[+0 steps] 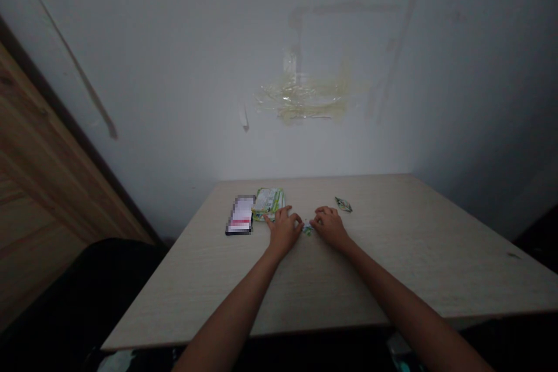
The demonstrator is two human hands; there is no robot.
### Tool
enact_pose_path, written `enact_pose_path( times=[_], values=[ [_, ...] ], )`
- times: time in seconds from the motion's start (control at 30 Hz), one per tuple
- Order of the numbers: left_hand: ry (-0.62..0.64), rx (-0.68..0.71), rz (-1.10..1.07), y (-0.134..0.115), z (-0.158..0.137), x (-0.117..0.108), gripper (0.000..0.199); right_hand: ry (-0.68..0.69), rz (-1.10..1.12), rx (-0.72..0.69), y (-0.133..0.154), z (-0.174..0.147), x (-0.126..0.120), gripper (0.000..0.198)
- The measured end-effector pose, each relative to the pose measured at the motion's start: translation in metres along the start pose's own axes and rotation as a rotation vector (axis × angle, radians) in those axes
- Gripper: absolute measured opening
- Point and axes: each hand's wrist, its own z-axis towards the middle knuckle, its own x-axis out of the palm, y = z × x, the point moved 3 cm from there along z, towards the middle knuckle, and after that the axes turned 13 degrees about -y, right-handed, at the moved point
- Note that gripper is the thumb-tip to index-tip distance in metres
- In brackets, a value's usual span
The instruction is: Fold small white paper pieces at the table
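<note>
Between my hands, low over the table, is a small crumpled or folded piece of green-and-white wrapper (307,229). My left hand (284,233) has its thumb side at the packets and its curled fingers at the piece's left edge. From the other side, my right hand (331,228) pinches the right edge with bent fingers. A flat stack of green-and-white packets (268,202) lies just beyond my left hand, which partly covers it. Past my right hand sits a small folded green wrapper (343,204), apart from the fingers.
A phone (241,215) with a lit, blurred-out screen lies left of the packets. The pale wooden table (392,256) meets a grey wall (174,99) bearing old tape. At left are wooden boards (47,145) and something dark (100,285).
</note>
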Motion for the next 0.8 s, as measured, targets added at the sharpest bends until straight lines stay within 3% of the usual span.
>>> enact_pose_path(
  times=[0.6, 0.8],
  values=[
    [-0.004, -0.010, 0.000, -0.0029, -0.0009, -0.0019, 0.015, -0.026, -0.044, 0.048, -0.0010, 0.0018, 0.0080, 0.019],
    [0.033, -0.005, -0.018, -0.0030, -0.0003, -0.0037, 0.016, -0.103, -0.044, 0.052, 0.0002, -0.0003, 0.0074, 0.017]
  ],
)
